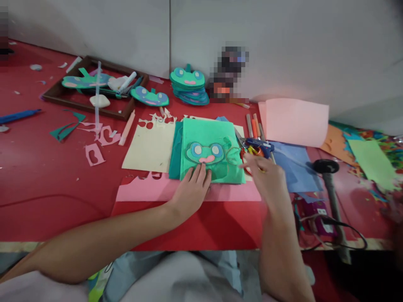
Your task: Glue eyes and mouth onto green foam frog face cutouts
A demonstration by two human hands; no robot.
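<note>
A green frog face cut-out (201,153) with blue-ringed eyes and a pink mouth lies on a stack of green foam sheets (208,130). My left hand (195,186) rests palm down, fingers stretched out, its fingertips at the lower edge of the face. To the right, my right hand (267,176) is raised beside the sheets with fingers pinched together. Whatever they may hold is too small to make out. Just beyond that hand lie scissors (241,140), partly covered, and a blue glue gun (261,144).
Finished-looking frog faces (189,79) are stacked against the wall. A brown frame (91,107) at left holds pens and another face. Cream foam (151,147), pink foam (145,191) and pink sheets (296,121) lie around. A black-headed mallet (329,180) lies at right near cables.
</note>
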